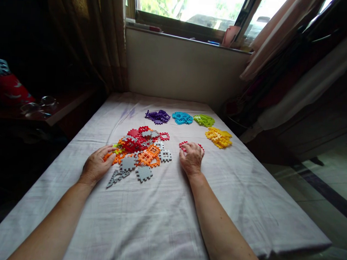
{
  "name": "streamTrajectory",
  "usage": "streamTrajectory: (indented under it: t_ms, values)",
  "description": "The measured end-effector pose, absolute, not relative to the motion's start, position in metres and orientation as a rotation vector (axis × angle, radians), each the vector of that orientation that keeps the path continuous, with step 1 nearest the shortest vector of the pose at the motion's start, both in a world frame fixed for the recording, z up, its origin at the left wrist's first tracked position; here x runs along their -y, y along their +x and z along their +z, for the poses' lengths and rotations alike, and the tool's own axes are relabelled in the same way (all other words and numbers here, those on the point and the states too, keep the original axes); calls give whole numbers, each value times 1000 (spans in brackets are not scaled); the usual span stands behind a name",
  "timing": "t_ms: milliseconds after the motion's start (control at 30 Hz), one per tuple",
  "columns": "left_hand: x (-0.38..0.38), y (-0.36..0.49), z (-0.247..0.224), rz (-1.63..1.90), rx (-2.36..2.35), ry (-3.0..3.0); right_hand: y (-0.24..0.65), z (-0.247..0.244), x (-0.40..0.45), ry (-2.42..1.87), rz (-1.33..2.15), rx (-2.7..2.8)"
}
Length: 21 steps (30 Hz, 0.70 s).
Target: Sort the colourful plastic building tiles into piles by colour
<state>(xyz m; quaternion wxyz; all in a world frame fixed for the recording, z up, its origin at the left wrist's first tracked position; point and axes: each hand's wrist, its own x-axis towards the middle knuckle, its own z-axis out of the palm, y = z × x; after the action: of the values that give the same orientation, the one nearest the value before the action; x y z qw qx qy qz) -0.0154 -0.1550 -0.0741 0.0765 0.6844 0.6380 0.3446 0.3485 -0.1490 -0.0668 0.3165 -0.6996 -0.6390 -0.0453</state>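
Note:
My left hand [97,163] is at the left edge of a mixed pile, its fingers closed on a yellow-green piece [118,149]. The pile holds red pieces [132,144], orange pieces [145,157] and grey pieces [128,163], flat with toothed edges. To the right of the pile, my right hand [192,158] rests over red pieces [184,144] on the cloth, with its fingers bent down; they partly hide the pieces, and whether they grip one is unclear.
Behind lie purple [158,116], blue [182,118] and green [204,120] piles, with a yellow pile [219,138] at right. A white cloth [145,221] covers the table. Glasses [48,101] sit on a side surface at left.

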Motion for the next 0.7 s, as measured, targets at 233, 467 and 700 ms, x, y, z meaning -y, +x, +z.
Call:
streamTrajectory:
  t_ms: [233, 467, 700]
  values:
    - [156, -14, -73, 989, -1899, 2087, 291, -56, 147, -1552, -26, 2005]
    - [156, -14, -72, 978, -1905, 2090, 222, -33, 133, -1491, 117, 2215]
    - [156, -15, -74, 991, -1906, 2098, 187, -28, 118, -1541, 165, 2256]
